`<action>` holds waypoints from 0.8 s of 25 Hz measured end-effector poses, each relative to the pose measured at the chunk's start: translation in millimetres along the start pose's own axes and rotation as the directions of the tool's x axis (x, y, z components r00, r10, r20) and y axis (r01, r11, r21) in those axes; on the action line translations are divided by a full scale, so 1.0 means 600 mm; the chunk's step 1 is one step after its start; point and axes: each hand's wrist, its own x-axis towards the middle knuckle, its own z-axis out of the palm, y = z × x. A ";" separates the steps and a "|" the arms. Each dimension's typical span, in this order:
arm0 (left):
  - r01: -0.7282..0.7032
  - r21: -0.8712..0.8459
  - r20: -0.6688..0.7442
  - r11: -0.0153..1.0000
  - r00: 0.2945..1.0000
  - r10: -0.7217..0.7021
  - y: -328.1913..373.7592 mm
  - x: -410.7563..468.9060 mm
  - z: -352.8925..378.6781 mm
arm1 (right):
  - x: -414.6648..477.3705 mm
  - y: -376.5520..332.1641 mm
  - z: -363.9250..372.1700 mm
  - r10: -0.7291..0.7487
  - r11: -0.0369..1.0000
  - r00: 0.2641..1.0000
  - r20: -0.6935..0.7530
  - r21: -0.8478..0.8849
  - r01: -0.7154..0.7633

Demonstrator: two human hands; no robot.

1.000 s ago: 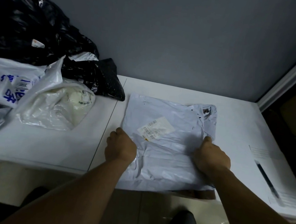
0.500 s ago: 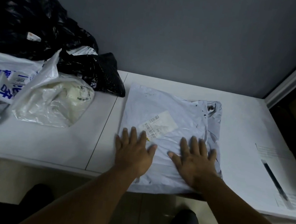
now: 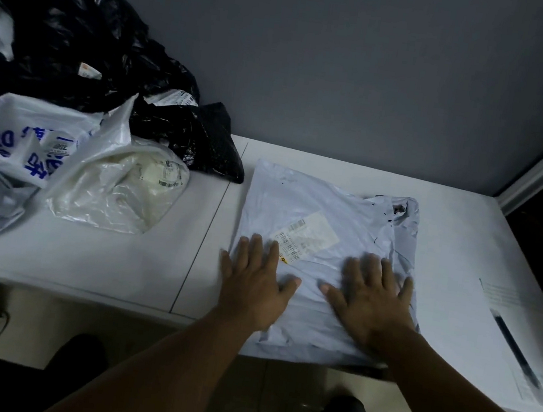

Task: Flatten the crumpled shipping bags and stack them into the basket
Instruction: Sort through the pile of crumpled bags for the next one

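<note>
Both my left hand (image 3: pixel 254 288) and right hand (image 3: pixel 371 302) press flat on the grey bag (image 3: pixel 328 213) at the tabletop's (image 3: pixel 118 255) near edge.

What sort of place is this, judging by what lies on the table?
Probably an office or mailroom workspace: a plain white table against a bare grey wall, a heap of used shipping bags with barcode labels, and a printed sheet at the right.

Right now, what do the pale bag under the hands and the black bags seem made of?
The pale grey bag looks like thin plastic film, fairly matte: soft creases, a stuck-on paper-like label. The black bags look like glossier plastic film: sharp crinkles catching light.
</note>
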 end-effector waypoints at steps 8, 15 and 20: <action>0.065 -0.279 -0.077 0.958 0.993 -0.090 -0.038 -0.046 -0.118 | -0.028 -0.099 -0.129 -0.025 0.999 0.999 0.031 0.032 0.024; 0.111 -0.300 -0.306 0.948 0.930 -0.206 -0.155 -0.115 -0.235 | -0.048 -0.253 -0.210 -0.134 0.986 0.989 -0.061 0.093 0.139; 0.174 -0.326 -0.390 0.929 0.871 -0.300 -0.244 -0.152 -0.289 | -0.045 -0.370 -0.237 -0.237 0.956 0.967 -0.090 0.157 0.249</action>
